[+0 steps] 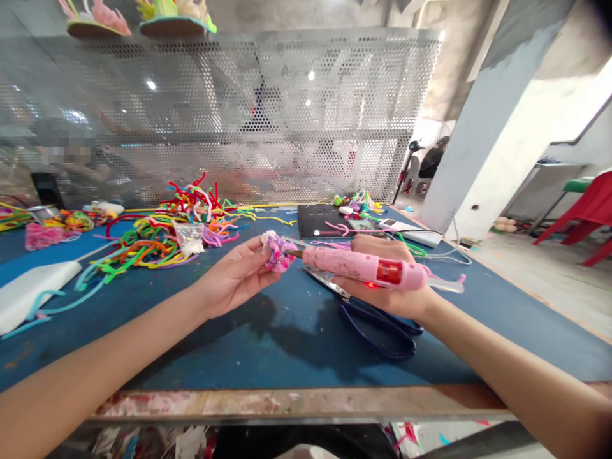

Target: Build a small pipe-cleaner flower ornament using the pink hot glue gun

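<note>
A grey perforated metal screen (191,83) closes off the far side of the room, with a pale concrete pillar (507,127) and a red plastic chair (588,204) to the right. The blue-topped worktable (191,357) has a worn, paint-stained front edge. A tangled heap of multicoloured fuzzy stems (143,245) lies to the left, probably set back to leave working room. Metal scissors with dark blue handles (342,293) lie beneath the right hand (385,245), likely parked within reach. That hand's fingers wrap around a pink hot-glue gun (344,264), pointing its nozzle leftward. The left hand (246,271) pinches a small pink-and-purple fuzzy piece (278,252) between thumb and fingers, clear of the tabletop, at the nozzle tip; this edge grip seems meant to steady it while keeping skin off hot metal.
</note>
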### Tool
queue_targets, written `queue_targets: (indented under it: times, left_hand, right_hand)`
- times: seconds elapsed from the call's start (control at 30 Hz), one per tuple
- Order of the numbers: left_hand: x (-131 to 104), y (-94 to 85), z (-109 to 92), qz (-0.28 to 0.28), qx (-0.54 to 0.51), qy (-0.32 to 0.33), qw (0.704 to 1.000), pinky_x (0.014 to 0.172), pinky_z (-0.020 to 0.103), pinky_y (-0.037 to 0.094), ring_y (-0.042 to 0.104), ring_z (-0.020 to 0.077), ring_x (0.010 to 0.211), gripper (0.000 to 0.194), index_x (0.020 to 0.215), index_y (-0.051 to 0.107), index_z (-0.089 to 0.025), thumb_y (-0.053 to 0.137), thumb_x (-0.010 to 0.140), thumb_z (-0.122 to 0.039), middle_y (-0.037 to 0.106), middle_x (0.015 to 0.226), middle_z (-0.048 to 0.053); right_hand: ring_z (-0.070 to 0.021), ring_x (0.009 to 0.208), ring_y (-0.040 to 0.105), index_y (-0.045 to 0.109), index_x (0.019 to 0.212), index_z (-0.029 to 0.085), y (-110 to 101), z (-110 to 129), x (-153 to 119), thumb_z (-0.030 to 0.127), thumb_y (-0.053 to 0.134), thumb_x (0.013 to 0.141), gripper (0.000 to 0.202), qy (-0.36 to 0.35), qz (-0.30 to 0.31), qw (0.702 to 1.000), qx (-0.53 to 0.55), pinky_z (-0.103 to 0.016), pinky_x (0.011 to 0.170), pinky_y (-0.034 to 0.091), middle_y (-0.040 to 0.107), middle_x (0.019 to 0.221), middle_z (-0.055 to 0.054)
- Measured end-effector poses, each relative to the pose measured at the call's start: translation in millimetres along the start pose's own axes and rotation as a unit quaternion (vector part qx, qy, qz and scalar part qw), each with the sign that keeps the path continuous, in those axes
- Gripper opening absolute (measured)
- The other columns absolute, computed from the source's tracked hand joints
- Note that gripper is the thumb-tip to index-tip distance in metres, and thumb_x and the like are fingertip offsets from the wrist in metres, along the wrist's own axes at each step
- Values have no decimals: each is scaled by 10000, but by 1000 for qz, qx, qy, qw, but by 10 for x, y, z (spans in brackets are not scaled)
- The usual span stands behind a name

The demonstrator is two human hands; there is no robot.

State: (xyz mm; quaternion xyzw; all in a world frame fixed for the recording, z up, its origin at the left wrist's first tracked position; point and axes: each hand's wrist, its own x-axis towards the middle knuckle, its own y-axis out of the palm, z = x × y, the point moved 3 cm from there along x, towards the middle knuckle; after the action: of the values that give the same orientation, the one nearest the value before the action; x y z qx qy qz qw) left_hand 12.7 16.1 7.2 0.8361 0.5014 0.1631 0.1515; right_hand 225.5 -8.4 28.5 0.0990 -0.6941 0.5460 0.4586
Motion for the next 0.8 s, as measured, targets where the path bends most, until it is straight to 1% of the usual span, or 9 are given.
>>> queue_targets:
  times: [0.2, 0.33, 0.43, 0.63, 0.7, 0.8]
  left_hand:
    - [-6, 9, -9, -4, -2, 13, 1000, 662, 169, 571, 679, 95, 665, 271, 851, 641, -149, 809, 638, -154, 720, 769, 12]
    - [-6, -4, -22, -13, 3, 25, 1000, 669, 169, 570, 682, 101, 674, 270, 850, 637, -142, 808, 643, -166, 720, 770, 23]
    - [-2, -10, -27, -15, -3, 38, 999, 677, 173, 571, 683, 100, 670, 250, 834, 639, -146, 804, 647, -157, 716, 756, 16]
    - [-2, -11, -33, -21, -1, 56, 998, 671, 181, 572, 679, 100, 652, 258, 814, 641, -156, 818, 627, -169, 715, 762, 15]
    - [1, -10, -33, -18, 6, 62, 998, 662, 179, 570, 675, 100, 647, 257, 816, 644, -153, 817, 628, -170, 713, 757, 16]
    - [3, -14, -33, -22, 7, 69, 997, 674, 159, 561, 669, 85, 656, 254, 832, 649, -141, 812, 639, -173, 710, 770, 16]
  right_hand:
    - [-137, 556, 445, 651, 744, 169, 35, 0, -7, 289, 585, 822, 158, -6, -13, 1000, 27, -293, 540, 352, 493, 574, -11]
    - [-133, 560, 432, 565, 644, 182, 48, -5, -15, 275, 577, 826, 205, -9, -24, 999, 26, -294, 562, 357, 485, 570, -3]
    - [-127, 552, 410, 513, 623, 191, 47, -8, -17, 287, 577, 822, 230, -16, -27, 999, 24, -291, 562, 358, 469, 564, 8]
    - [-136, 577, 423, 506, 647, 197, 43, -11, -29, 279, 608, 775, 183, -26, -19, 998, 52, -292, 565, 372, 489, 591, -1]
    - [-139, 569, 417, 514, 648, 203, 48, -7, -30, 272, 592, 789, 176, -31, -15, 999, 42, -292, 564, 369, 476, 574, 2]
    - [-137, 536, 390, 542, 641, 208, 42, 7, -22, 277, 554, 823, 196, -38, -28, 999, 8, -292, 547, 342, 428, 540, 13]
